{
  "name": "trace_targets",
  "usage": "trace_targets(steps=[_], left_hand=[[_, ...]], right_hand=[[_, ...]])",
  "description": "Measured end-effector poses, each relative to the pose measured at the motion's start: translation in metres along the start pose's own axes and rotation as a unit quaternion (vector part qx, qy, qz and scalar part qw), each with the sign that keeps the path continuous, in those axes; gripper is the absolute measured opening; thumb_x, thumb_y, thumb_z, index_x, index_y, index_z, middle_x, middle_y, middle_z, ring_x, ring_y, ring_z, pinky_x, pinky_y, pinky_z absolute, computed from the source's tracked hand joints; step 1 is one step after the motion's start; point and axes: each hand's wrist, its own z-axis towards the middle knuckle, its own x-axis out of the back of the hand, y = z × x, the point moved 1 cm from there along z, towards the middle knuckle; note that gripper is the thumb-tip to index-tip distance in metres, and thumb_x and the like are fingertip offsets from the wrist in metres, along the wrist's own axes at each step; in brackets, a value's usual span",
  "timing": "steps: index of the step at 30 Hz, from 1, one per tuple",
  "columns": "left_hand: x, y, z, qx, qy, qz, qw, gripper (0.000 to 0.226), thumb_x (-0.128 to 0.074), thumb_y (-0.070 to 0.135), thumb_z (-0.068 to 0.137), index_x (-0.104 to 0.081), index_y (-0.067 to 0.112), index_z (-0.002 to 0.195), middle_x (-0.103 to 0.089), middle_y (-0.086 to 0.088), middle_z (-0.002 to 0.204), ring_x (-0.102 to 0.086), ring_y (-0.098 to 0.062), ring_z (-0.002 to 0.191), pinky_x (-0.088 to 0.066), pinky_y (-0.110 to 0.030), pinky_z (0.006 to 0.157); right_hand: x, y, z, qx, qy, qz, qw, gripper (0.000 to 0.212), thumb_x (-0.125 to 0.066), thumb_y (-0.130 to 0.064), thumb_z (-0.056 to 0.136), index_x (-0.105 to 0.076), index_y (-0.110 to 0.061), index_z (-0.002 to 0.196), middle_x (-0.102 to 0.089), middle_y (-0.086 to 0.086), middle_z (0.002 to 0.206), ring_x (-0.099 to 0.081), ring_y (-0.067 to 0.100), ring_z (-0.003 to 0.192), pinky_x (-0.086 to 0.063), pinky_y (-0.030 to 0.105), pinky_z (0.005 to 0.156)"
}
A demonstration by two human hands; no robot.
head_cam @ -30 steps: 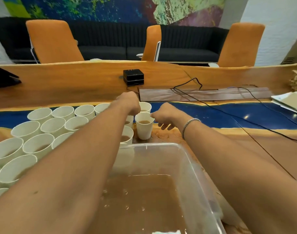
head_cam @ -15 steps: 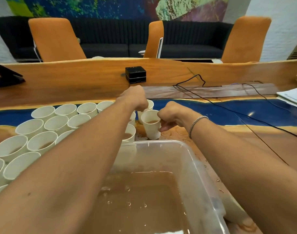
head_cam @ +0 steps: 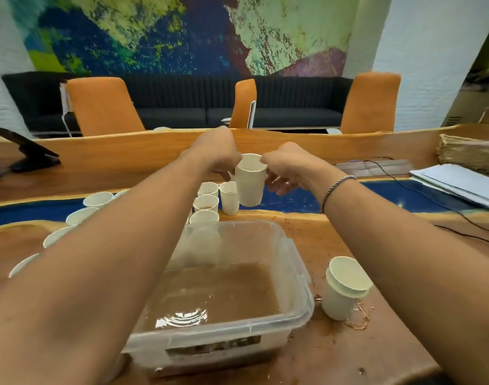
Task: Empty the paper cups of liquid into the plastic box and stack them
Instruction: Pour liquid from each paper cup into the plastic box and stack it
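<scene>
Head view: both hands hold 1 white paper cup [head_cam: 250, 182] upright in the air, above the desk [head_cam: 348, 237] and just beyond the far wall of the plastic box [head_cam: 303, 276]. The right hand [head_cam: 287, 168] has its thumb on the cup's rim and its fingers [head_cam: 276, 186] curled round the cup's right side. The left hand [head_cam: 215, 154] has its fingers curled against the left side at the rim. Whether the cup holds any liquid cannot be told.

The clear box sits by the near edge of the desk and holds brown liquid [head_cam: 210, 290]. A stack of cups [head_cam: 343, 290] stands just right of the box, with brown splashes around its foot. More cups [head_cam: 207, 202] stand close together behind the box's far wall, at least 1 with brown liquid in it, and further cups [head_cam: 97, 199] stand toward the left edge, partly hidden by the left forearm.

A bracelet [head_cam: 335, 190] circles the right wrist. Papers [head_cam: 457, 184] lie by the right edge.
</scene>
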Motion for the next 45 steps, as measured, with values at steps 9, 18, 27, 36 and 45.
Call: trace_targets(steps=[9, 18, 27, 36, 45], left_hand=[[0.062, 0.013, -0.059, -0.004, 0.026, -0.016, 1.000, 0.013, -0.067, 0.023, 0.096, -0.070, 0.012, 0.102, -0.074, -0.005, 0.090, -0.074, -0.012, 0.060, -0.055, -0.023, 0.052], [0.056, -0.002, -0.115, 0.014, 0.032, -0.059, 0.998, 0.019, -0.057, 0.027, 0.100, -0.071, 0.014, 0.100, -0.075, -0.002, 0.090, -0.073, -0.013, 0.062, -0.052, -0.022, 0.049], [-0.004, -0.070, -0.142, 0.042, 0.059, -0.098, 0.993, 0.027, -0.050, 0.020, 0.096, -0.076, 0.016, 0.100, -0.073, -0.001, 0.102, -0.065, -0.025, 0.098, -0.055, -0.039, 0.089], [-0.041, -0.095, -0.136, 0.028, 0.033, -0.121, 0.992, 0.028, -0.055, 0.023, 0.092, -0.075, 0.005, 0.085, -0.074, -0.013, 0.088, -0.058, -0.020, 0.077, -0.056, -0.046, 0.081], [-0.037, -0.108, -0.135, 0.031, -0.002, -0.194, 0.981, 0.026, -0.057, 0.022, 0.101, -0.075, 0.019, 0.119, -0.068, 0.007, 0.127, -0.055, -0.007, 0.107, -0.037, -0.023, 0.090]], right_hand=[[-0.011, -0.013, -0.087, 0.124, -0.064, 0.079, 0.987, 0.075, -0.083, -0.036, 0.079, -0.040, -0.026, 0.139, -0.051, -0.005, 0.120, -0.051, 0.019, 0.111, -0.054, 0.034, 0.075], [-0.044, 0.011, -0.116, 0.137, -0.024, 0.200, 0.970, 0.071, -0.085, -0.022, 0.077, -0.045, -0.026, 0.135, -0.057, -0.003, 0.117, -0.055, 0.017, 0.106, -0.056, 0.033, 0.073], [-0.072, 0.046, -0.116, 0.151, -0.010, 0.111, 0.982, 0.076, -0.087, -0.028, 0.072, -0.046, -0.027, 0.137, -0.056, -0.007, 0.120, -0.054, 0.013, 0.109, -0.047, 0.030, 0.083], [-0.089, 0.053, -0.112, 0.196, -0.006, -0.013, 0.981, 0.071, -0.087, -0.031, 0.069, -0.049, -0.033, 0.129, -0.059, -0.012, 0.117, -0.056, 0.012, 0.107, -0.050, 0.034, 0.089], [-0.091, 0.057, -0.115, 0.203, 0.010, -0.063, 0.977, 0.069, -0.085, -0.035, 0.069, -0.049, -0.037, 0.129, -0.062, -0.012, 0.117, -0.058, 0.015, 0.108, -0.052, 0.045, 0.094]])
